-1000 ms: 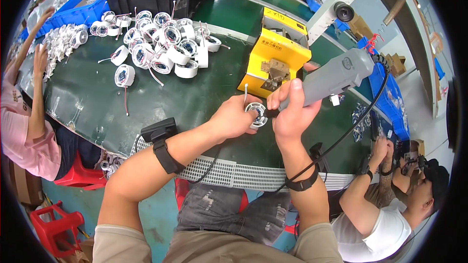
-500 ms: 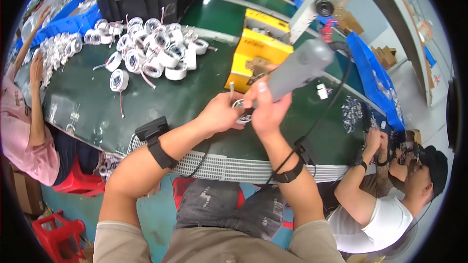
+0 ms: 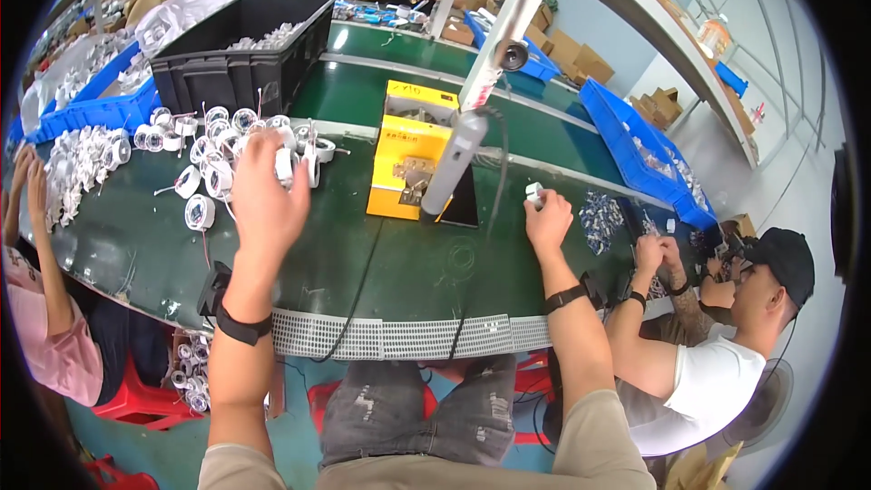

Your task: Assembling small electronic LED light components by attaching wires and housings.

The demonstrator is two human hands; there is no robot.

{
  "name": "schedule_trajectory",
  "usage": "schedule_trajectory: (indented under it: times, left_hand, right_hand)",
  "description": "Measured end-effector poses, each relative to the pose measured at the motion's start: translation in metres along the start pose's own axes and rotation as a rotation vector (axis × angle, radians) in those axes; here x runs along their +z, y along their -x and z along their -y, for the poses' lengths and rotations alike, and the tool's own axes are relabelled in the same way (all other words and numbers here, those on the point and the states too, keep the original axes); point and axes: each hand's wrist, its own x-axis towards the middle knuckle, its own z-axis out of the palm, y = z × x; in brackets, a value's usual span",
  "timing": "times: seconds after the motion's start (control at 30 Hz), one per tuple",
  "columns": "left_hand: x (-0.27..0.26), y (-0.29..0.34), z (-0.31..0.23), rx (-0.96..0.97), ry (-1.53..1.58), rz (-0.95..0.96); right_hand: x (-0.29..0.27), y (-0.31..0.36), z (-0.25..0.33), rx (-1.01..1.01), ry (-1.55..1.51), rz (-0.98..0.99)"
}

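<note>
My left hand (image 3: 269, 195) reaches over a pile of round white ring-shaped parts with short wires (image 3: 218, 168). Its fingers and thumb are spread, and nothing shows between them. To the right, my right hand (image 3: 549, 220) has its fingers closed around a small white part (image 3: 533, 191) at the table surface. A grey power screwdriver (image 3: 458, 159) hangs tip down, out of both hands, in front of a yellow box-shaped fixture (image 3: 390, 168) with a metal plate on its front.
A black crate (image 3: 222, 73) of white parts stands beyond the pile. Blue trays (image 3: 626, 141) line the far right. Small parts are heaped (image 3: 601, 220) right of my right hand. Co-workers sit on both sides. A cable crosses the green table (image 3: 399, 272).
The screwdriver has left my right hand, which is now farther right at the white part. My left hand has let go of the ring part and moved left to the pile. The view has shifted.
</note>
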Motion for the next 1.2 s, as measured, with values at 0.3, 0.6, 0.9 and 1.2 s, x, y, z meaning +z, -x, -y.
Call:
schedule_trajectory:
  times: [0.3, 0.6, 0.9, 1.2]
  left_hand:
    - [0.045, 0.066, -0.070, -0.416, 1.343, 1.071]
    - [0.047, 0.057, -0.057, -0.749, 1.666, 1.249]
    - [0.047, 0.054, -0.060, -0.963, 1.344, 1.149]
    - [0.056, 0.064, -0.058, -0.887, 1.256, 1.211]
  right_hand:
    - [-0.102, 0.094, 0.126, -0.343, -0.656, 0.185]
    - [-0.091, 0.100, 0.122, -0.403, -1.076, 0.571]
    - [-0.087, 0.111, 0.131, -0.242, -1.141, 0.594]
    - [-0.087, 0.118, 0.152, -0.346, -0.925, 0.404]
